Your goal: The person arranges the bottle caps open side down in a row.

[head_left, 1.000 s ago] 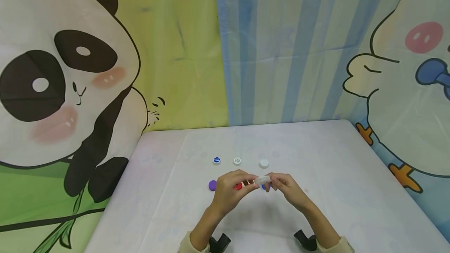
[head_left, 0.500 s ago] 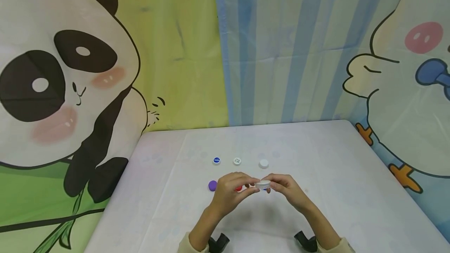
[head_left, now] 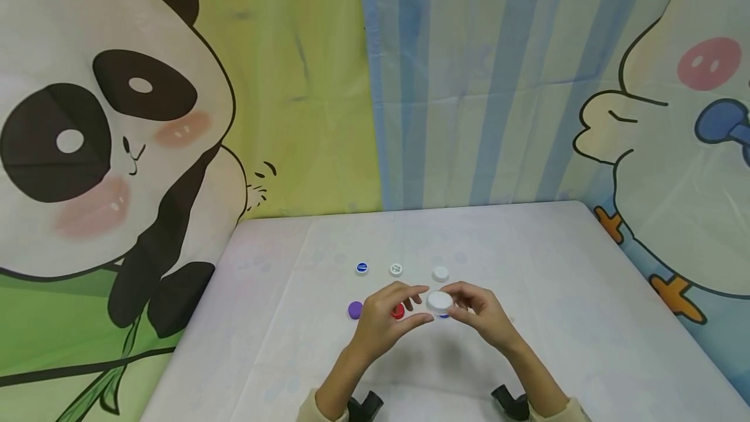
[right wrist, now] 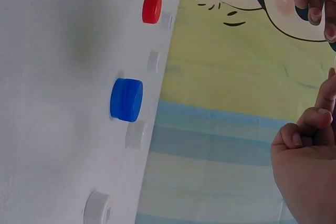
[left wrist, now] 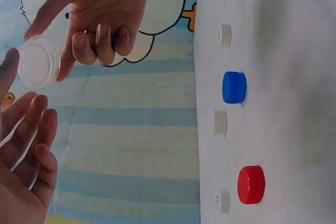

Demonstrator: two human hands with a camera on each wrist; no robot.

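Observation:
A round white bottle cap [head_left: 439, 303] is held up over the table, pinched at its right edge between the thumb and index finger of my right hand [head_left: 486, 318]. In the left wrist view the underside of the cap [left wrist: 39, 62] shows with its clear rim, and the other right-hand fingers are curled in. My left hand [head_left: 383, 314] is beside the cap on the left, thumb and fingers spread apart with a gap to it. In the right wrist view the cap is out of frame; the right hand [right wrist: 307, 166] shows at the lower right.
On the white table [head_left: 281, 357] lie a purple cap [head_left: 355, 310], a red cap [head_left: 398, 311] and a partly hidden blue cap [left wrist: 234, 87]. Behind them sit a blue-and-white cap [head_left: 362, 268], a patterned white cap [head_left: 396, 269] and a plain white cap [head_left: 440, 273]. Another white cap [right wrist: 98, 208] shows near the right wrist.
Both hands held the cap before; the left thumb and fingers have since let go and spread apart. The cap has turned from edge-on to show its flat top.

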